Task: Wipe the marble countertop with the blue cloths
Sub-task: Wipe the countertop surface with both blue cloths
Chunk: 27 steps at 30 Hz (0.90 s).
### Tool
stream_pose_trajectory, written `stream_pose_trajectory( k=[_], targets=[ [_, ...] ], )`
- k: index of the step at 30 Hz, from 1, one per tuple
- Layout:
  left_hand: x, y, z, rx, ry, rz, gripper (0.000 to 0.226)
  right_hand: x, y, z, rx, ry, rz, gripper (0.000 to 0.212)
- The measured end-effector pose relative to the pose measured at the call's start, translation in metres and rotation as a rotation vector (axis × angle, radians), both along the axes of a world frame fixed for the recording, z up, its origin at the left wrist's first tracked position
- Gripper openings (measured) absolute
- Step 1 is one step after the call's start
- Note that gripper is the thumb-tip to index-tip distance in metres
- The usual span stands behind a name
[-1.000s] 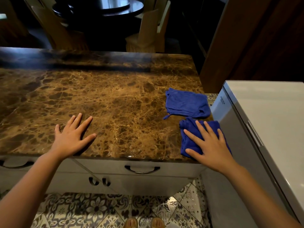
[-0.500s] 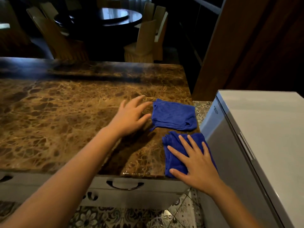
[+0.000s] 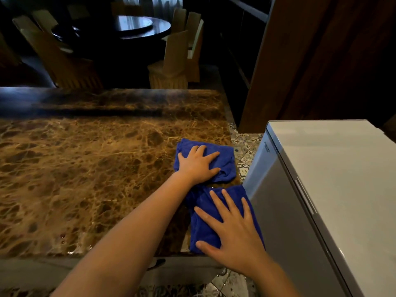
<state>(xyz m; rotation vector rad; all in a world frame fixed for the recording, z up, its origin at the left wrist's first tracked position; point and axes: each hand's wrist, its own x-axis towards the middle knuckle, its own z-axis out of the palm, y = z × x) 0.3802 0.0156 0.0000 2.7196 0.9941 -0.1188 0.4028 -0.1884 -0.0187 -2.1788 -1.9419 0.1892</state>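
Observation:
The brown marble countertop (image 3: pixel 96 168) fills the left and middle of the head view. Two blue cloths lie at its right end. My left hand (image 3: pixel 197 166) reaches across and presses palm-down on the far blue cloth (image 3: pixel 226 154), fingers spread and slightly curled into the fabric. My right hand (image 3: pixel 233 230) lies flat on the near blue cloth (image 3: pixel 203 213) at the counter's front right corner, fingers apart. A narrow strip of marble shows between the two cloths.
A grey-white appliance (image 3: pixel 332 179) stands close against the counter's right side, beside my right hand. A dark wooden panel (image 3: pixel 321 61) rises behind it. Beyond the counter's far edge are covered chairs (image 3: pixel 171 61) and a round dark table (image 3: pixel 139 26).
My left hand has swept from the counter's left front across to the right and landed on the far cloth. My right hand has stayed on the near cloth. The view has shifted right.

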Motion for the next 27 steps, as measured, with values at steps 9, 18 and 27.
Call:
stream_pose_trajectory(
  k=[9,18,27],
  targets=[
    [-0.016,0.006,0.005,0.059,-0.225,-0.124,0.04,-0.001,-0.001,0.001,-0.003,-0.006,0.005,0.065],
    [-0.084,0.009,0.046,0.058,-0.597,0.019,0.031,-0.001,0.002,0.007,-0.101,0.004,0.016,0.07],
    [-0.259,0.021,0.08,0.229,-0.636,0.374,0.031,-0.042,0.049,0.028,-0.001,-0.006,0.128,0.069]
  ],
)
